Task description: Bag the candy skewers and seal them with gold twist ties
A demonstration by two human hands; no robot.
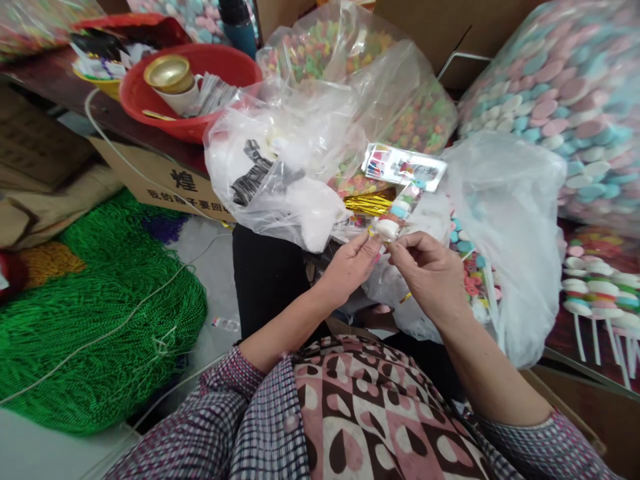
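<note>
Two bare hands, one wrapped candy stack (401, 208), and it's tight going! The stack tilts up and away from the fingertips, its near end right between them. Left hand (353, 261): thumb and fingers closed in a pinch on the wrapper's end. Right hand (434, 272): thumb and forefinger almost meeting at that same end, other fingers curled; whether it grips wrapper or tie, I cannot tell.

Room? Crowded beyond the fingers, with gold ties (369, 203) and a printed packet (393, 171) just past them. A white bag (320, 213) edges up close beyond the left hand; a clear bag (525, 267) hems in the right. The open space lies this side, between the forearms.

Count them: one red basin (237, 70) far beyond the left hand, one gold bowl (171, 72) on one cup (184, 101) inside. Out right of the right hand, at least three finished stacks (600, 288) on white sticks. One green cord heap (100, 320), well left.

And lettering! The carton (165, 190), left of the left hand, shows a big 煌, with 我的 and 要回 below, the rest unclear. The packet's print is too small to read.
</note>
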